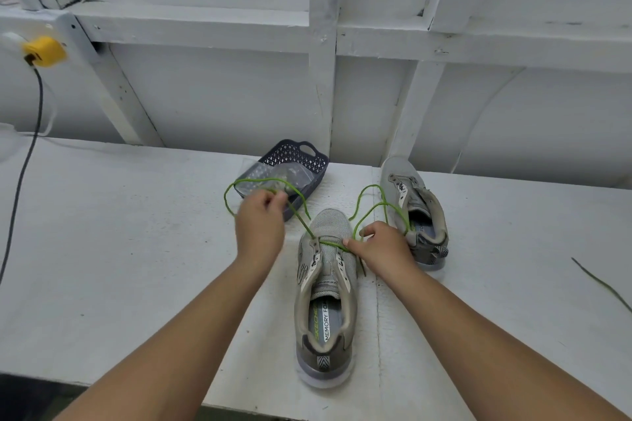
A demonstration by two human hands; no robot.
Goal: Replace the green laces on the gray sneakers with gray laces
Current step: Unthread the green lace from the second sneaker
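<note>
A person's two bare forearms reach in from the bottom of the frame over a white painted table [119,249], working on a gray sneaker [326,297] that stands just below the centre, toe pointing away. A thin green lace [301,215] crosses only the front pair of eyelets, so the unlacing looks nearly finished. The left hand [260,229], left of centre, has its fingers curled, pinching one end of the lace and lifting it into a loop. The right hand [384,246], right of centre, rests on the shoe's edge, thumb and forefinger pinching the lace where it leaves the right eyelet. To do this step well, the right hand would likely steady the shoe and feed slack while the left draws the cord straight along the eyelet's line, so the tip does not catch. The shoe is woven mesh, soft-looking, with pale eyelet strips, a padded collar, a printed insole and a thick light sole. The second sneaker [415,212], right of centre and further back, shows no lace in its eyelets. A dark perforated plastic basket [297,161] with a cut-out handle, above centre, holds a clear plastic bag [284,178]; whether it holds the gray laces cannot be told. A dark green cord [602,284] lies at the right edge.
</note>
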